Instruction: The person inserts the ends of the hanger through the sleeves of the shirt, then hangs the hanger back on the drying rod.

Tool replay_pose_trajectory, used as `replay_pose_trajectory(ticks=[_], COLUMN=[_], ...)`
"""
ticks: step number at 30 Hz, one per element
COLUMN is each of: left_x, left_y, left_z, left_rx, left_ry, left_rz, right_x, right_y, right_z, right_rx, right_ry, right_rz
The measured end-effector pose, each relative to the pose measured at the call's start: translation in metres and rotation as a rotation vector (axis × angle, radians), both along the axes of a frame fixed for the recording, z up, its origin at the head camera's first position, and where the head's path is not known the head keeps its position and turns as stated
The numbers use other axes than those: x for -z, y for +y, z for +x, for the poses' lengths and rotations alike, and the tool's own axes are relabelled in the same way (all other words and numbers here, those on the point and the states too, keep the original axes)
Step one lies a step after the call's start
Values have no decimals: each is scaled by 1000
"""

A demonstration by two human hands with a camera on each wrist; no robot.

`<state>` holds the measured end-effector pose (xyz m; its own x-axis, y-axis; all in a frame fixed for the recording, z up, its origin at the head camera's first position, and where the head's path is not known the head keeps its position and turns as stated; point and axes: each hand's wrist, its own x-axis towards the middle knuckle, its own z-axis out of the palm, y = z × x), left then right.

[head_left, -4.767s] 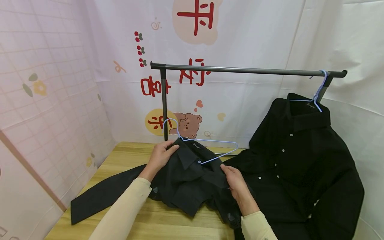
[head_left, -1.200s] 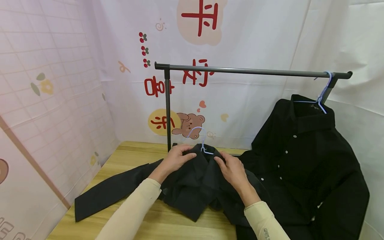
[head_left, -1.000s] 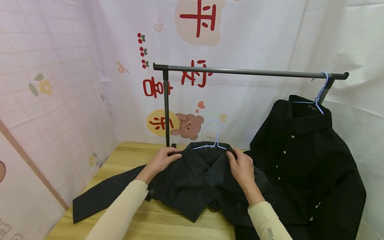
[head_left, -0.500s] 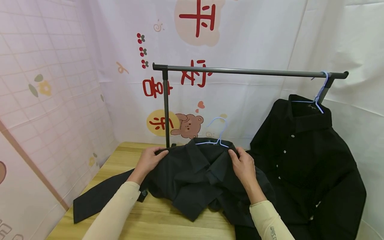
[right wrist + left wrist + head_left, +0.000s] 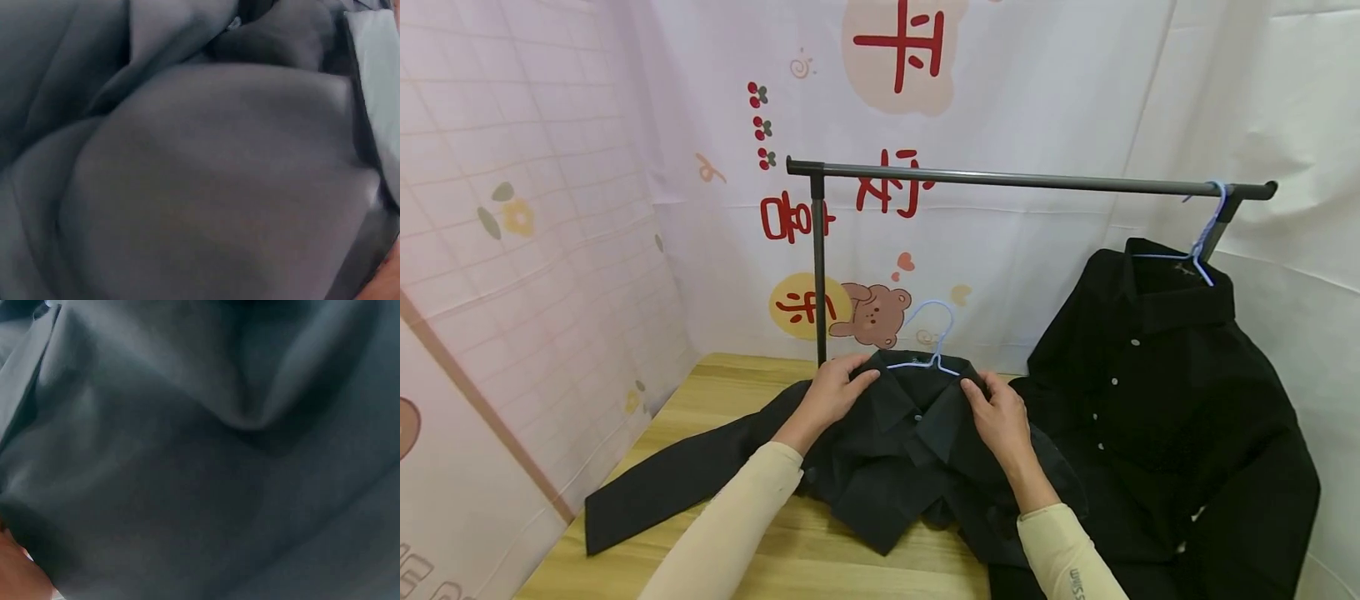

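Note:
A black button-up shirt (image 5: 880,467) lies bunched on the wooden table, its collar raised and one sleeve stretched out to the left. Inside the collar sits a light blue wire hanger (image 5: 936,360), its hook standing up above the neck. My left hand (image 5: 835,396) pinches the shirt at the left shoulder beside the collar, thumb on the front. On the other side, my right hand (image 5: 1002,414) grips the right shoulder close to the collar. The hanger's lower arms are hidden in the cloth. Dark shirt fabric (image 5: 187,487) fills the left wrist view, and likewise the right wrist view.
A dark metal clothes rack (image 5: 1015,177) stands behind the shirt. From its right end a second black shirt (image 5: 1187,400) hangs on another blue hanger (image 5: 1210,229). The wooden table (image 5: 715,383) meets a printed cloth backdrop at the back and left.
The hanger, formerly sticking out of the collar on the right, now has its arms inside the shirt. Over the last half second the left hand moved right along the shoulder toward the collar.

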<state>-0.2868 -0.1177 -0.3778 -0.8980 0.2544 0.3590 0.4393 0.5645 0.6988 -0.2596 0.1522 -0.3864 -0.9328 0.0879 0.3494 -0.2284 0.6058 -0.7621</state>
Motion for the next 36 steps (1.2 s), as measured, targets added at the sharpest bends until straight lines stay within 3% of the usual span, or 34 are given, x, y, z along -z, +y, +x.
replay_pose_trajectory(ticks=[4, 8, 12, 16, 19, 27, 29, 36], left_x=[1, 1, 0, 1, 1, 0, 0, 2], left_y=[2, 0, -2, -3, -3, 1, 2, 4], left_z=[-2, -2, -2, -1, -1, 2, 3, 3], left_rx=[-1, 0, 4, 12, 7, 1, 3, -15], left_ry=[-17, -34, -40, -48, -63, -82, -79, -74], left_rz=[46, 79, 75, 67, 79, 99, 98, 148], right_x=[4, 5, 2, -1, -3, 0, 1, -2], right_y=[4, 6, 8, 11, 11, 4, 2, 1], right_z=[1, 2, 3, 2, 1, 2, 3, 3], right_rx=[-136, -300, -333, -326, -294, -79, -50, -10], right_ry=[153, 328, 334, 319, 346, 383, 339, 56], right_rz=[64, 272, 504, 598, 544, 221, 185, 24])
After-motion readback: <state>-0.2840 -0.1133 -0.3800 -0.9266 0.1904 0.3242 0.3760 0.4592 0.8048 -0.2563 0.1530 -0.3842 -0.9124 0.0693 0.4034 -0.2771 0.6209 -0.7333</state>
